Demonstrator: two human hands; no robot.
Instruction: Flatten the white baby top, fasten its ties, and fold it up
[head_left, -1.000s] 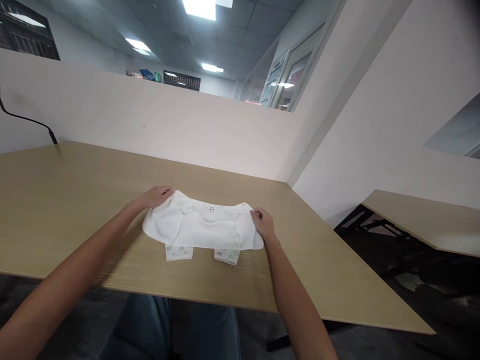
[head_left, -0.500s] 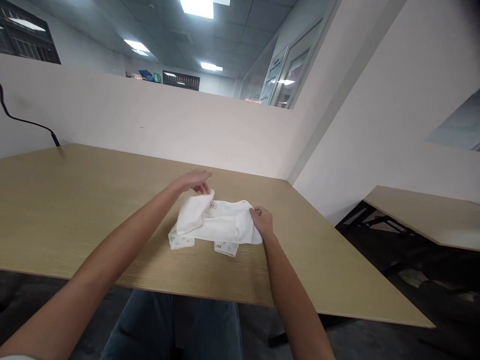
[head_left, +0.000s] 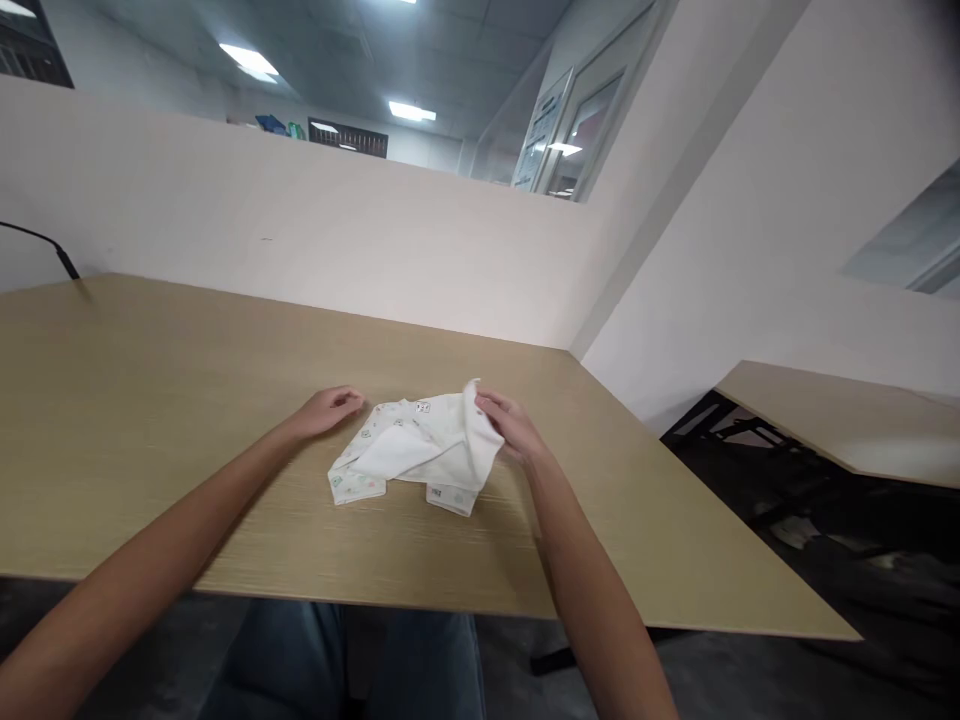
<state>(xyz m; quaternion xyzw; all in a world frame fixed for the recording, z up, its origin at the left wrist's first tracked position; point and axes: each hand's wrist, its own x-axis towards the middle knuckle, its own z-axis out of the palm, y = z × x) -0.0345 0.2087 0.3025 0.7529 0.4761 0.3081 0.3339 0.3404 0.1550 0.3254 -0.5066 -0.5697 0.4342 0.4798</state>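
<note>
A small white piece of baby clothing, printed with little coloured figures, lies partly folded on the wooden table. Its right edge is raised off the table, pinched between the thumb and fingers of my right hand. My left hand rests on the table just left of the garment's upper left edge. Its fingers are curled in, with no cloth visible in them. Two short printed ends of the garment stick out toward me, and a plain white inner layer shows in the middle.
A white partition wall rises behind the table. A black cable hangs at the far left. Beyond the table's right edge stands another wooden table with dark legs. My jeans show under the front edge.
My left hand has let go of the raised left layer, which now lies flat with its print showing, and moved left and down. My right hand has lifted the right edge leftward.
</note>
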